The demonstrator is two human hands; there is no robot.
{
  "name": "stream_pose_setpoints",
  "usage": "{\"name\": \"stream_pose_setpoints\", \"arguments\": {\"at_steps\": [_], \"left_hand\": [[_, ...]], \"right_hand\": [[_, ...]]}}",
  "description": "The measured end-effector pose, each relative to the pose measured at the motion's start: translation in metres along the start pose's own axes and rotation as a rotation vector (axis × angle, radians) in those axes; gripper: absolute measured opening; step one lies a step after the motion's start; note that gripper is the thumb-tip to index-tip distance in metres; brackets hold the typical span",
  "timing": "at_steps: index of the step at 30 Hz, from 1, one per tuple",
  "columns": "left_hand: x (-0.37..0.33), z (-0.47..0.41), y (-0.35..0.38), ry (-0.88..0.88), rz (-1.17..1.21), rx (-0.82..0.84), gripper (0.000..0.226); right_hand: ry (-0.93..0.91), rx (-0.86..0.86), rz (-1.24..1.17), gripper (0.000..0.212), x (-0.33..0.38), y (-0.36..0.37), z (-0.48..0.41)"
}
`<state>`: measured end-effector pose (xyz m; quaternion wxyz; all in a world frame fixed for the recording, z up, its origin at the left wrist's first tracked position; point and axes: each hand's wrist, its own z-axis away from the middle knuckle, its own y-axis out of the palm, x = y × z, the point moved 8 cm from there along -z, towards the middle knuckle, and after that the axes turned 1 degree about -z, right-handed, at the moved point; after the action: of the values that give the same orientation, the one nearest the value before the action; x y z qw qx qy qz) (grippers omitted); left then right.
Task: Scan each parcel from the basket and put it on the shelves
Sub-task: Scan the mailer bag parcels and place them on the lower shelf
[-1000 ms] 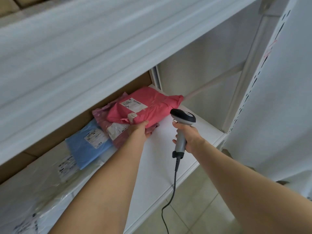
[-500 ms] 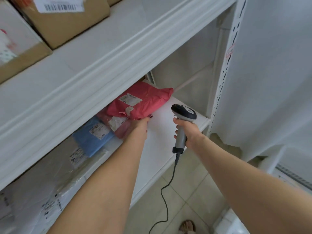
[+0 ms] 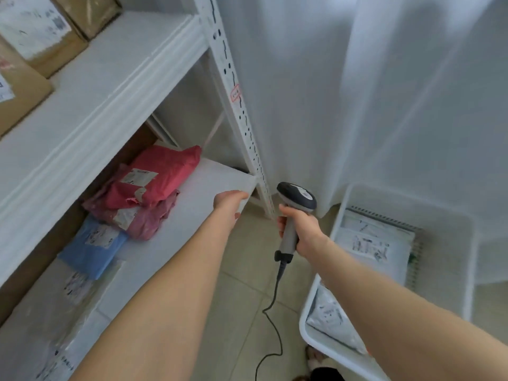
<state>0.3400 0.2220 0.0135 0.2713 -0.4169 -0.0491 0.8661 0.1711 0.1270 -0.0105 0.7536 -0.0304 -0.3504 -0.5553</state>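
A red parcel (image 3: 162, 171) lies on the lower shelf (image 3: 192, 199), on top of a darker pink parcel (image 3: 148, 221). A blue parcel (image 3: 90, 246) and a clear-wrapped parcel (image 3: 63, 298) lie further left on the same shelf. My left hand (image 3: 229, 204) hovers empty at the shelf's front edge, fingers loosely curled, apart from the red parcel. My right hand (image 3: 299, 229) grips the handle of a grey corded barcode scanner (image 3: 295, 204), held upright over the floor. At the right stands a white basket (image 3: 313, 306) with several white parcels (image 3: 371, 243) inside.
Cardboard boxes (image 3: 41, 39) stand on the upper shelf (image 3: 104, 86). A white perforated shelf post (image 3: 239, 105) rises between shelf and a white curtain (image 3: 371, 92). Tiled floor (image 3: 247, 298) lies between shelf and basket; the scanner cable (image 3: 272, 325) hangs down to it.
My left hand has let go of the red parcel and drawn back right to the shelf edge. The view has swung right, bringing the basket into sight.
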Motion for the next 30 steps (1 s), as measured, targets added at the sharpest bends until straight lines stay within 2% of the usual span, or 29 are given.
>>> {"name": "stream_pose_setpoints", "arguments": {"at_steps": [4, 8, 16, 22, 24, 30], "left_hand": [[0.015, 0.027, 0.061, 0.026, -0.087, 0.112, 0.013], [0.043, 0.059, 0.131, 0.028, -0.168, 0.228, 0.013], [0.105, 0.108, 0.255, 0.023, -0.358, 0.39, 0.036], [0.16, 0.104, 0.332, 0.022, -0.487, 0.426, 0.035], [0.18, 0.096, 0.356, 0.023, -0.506, 0.433, 0.036], [0.239, 0.044, 0.405, 0.06, -0.617, 0.449, 0.039]], "right_hand": [[-0.003, -0.091, -0.115, 0.009, -0.001, -0.06, 0.022], [-0.003, -0.187, -0.225, 0.009, -0.009, -0.133, 0.042], [0.011, -0.409, -0.38, 0.007, -0.022, -0.282, 0.061], [0.022, -0.504, -0.447, 0.005, -0.03, -0.374, 0.035], [0.021, -0.519, -0.45, 0.01, -0.036, -0.399, 0.019], [0.047, -0.515, -0.436, 0.009, -0.071, -0.436, -0.056]]}}
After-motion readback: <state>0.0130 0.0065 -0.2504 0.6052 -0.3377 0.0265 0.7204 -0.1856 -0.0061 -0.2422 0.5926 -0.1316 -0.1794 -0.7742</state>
